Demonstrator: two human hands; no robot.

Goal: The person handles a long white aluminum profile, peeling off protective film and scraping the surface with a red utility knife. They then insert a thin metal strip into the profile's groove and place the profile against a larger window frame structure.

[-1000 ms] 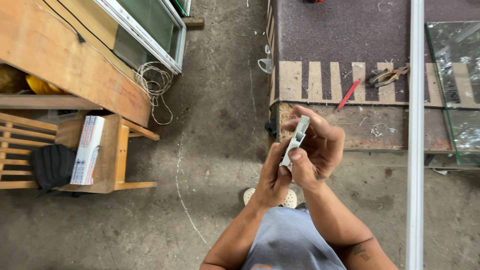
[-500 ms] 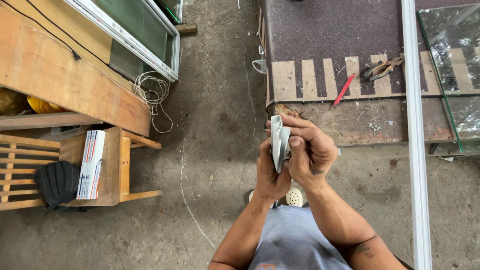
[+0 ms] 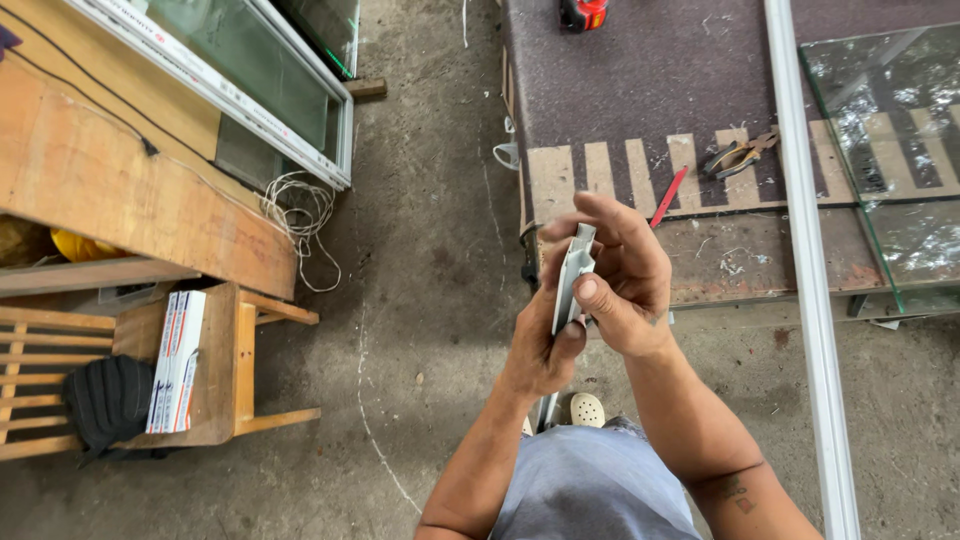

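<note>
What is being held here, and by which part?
A short grey metal strip, upright: left hand grips its lower end, right hand pinches its upper part.

Both hands, left hand (image 3: pixel 541 345) and right hand (image 3: pixel 622 277), grip a narrow grey metal strip (image 3: pixel 571 277) upright above the concrete floor (image 3: pixel 420 270), just off the worn wooden workbench's (image 3: pixel 720 258) near-left corner.

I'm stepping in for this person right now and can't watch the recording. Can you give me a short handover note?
Left hand: grips the lower end of a short grey metal profile piece, held upright at chest height.
Right hand: wraps the piece's upper part, thumb pressed on its edge.
Nearby: worktable ahead with pliers, a red pencil, a glass pane, and a long white profile across it.
Done: the piece is in hand.
Left: it is not yet fitted to anything.
</note>
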